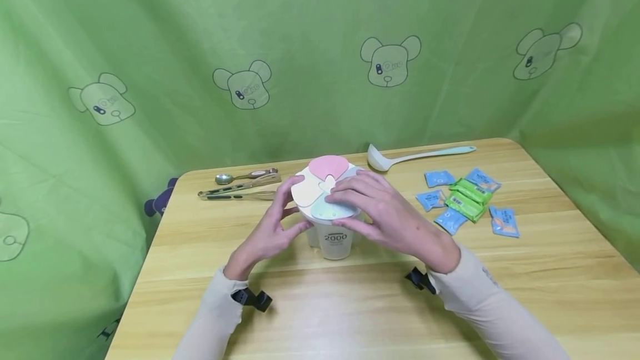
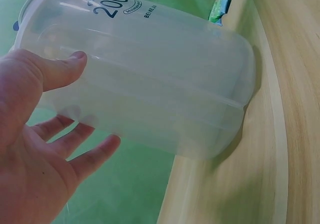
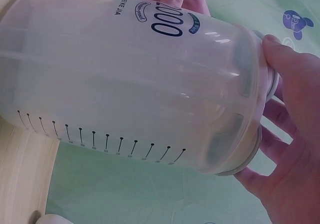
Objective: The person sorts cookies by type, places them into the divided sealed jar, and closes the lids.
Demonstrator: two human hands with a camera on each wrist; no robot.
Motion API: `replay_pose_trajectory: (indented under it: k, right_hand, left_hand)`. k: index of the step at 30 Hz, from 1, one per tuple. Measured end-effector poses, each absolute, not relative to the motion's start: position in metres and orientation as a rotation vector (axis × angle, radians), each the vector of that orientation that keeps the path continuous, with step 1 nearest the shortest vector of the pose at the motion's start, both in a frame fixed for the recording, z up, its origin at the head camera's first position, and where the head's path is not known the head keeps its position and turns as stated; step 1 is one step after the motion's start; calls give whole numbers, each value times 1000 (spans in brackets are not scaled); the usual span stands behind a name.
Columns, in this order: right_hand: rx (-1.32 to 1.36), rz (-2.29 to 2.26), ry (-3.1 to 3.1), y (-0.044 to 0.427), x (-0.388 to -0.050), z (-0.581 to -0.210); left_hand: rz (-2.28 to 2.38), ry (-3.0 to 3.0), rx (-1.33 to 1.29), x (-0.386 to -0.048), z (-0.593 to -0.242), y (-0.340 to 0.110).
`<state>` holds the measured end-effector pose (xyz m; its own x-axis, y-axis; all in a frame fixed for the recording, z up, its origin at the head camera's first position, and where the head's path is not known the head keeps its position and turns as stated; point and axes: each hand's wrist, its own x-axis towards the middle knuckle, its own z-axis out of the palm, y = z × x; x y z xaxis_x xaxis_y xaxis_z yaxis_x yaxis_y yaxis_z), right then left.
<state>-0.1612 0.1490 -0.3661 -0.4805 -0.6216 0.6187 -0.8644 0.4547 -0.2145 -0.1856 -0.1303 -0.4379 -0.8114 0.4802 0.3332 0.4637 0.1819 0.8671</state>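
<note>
So the tub (image 1: 336,243) stands on the counter (image 1: 190,249), left grip (image 1: 272,229) curled round its top, right grip (image 1: 372,204) pinching the lid (image 1: 325,184), guessing it's seating or freeing that, and next needs a steady tub.

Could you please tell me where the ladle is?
In the head view, the ladle lies along the far table edge, right of the container, beyond the packets.
</note>
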Motion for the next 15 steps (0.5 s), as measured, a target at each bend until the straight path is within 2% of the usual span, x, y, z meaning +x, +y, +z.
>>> replay_pose_trajectory:
  k: [15]
  right_hand:
    - [1210, 785, -2301, 149, -166, -359]
  left_hand:
    - [1757, 2404, 964, -187, -440, -132]
